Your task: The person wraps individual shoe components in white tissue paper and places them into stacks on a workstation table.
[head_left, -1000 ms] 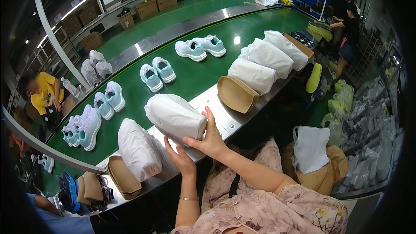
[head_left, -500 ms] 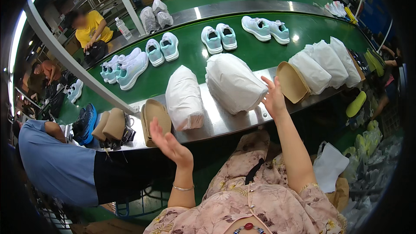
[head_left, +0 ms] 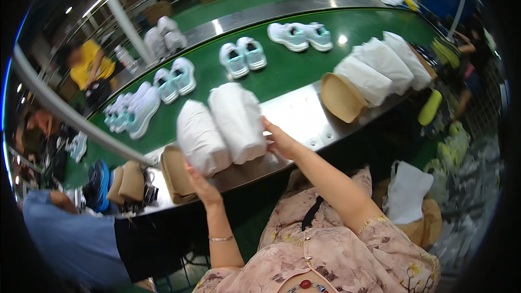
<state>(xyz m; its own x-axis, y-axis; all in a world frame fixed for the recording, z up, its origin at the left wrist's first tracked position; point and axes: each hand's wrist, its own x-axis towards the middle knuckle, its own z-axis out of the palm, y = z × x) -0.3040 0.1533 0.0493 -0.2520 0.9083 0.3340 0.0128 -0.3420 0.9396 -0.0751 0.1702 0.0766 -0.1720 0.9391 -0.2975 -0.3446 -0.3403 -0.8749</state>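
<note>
Two bundles wrapped in white paper stand side by side on the metal ledge, close together. My left hand is at the near left side of the left wrapped bundle, fingers stretched upward against it. On the other side, my right hand touches the near right side of the right wrapped bundle, its fingers apart. Neither hand is closed around a bundle; the bundles lie between them. Tan moulded inserts stand just left of my left hand. Another tan insert leans against several white wrapped bundles farther right.
Pairs of white and mint sneakers stand on the green belt beyond the metal ledge. A slanted grey post rises at the left. A co-worker in a blue shirt is close on my left; blue shoes lie near them.
My hands have come in against the outer sides of the two wrapped bundles. The right bundle now stands closer to the left one and more upright. The whole view has shifted.
</note>
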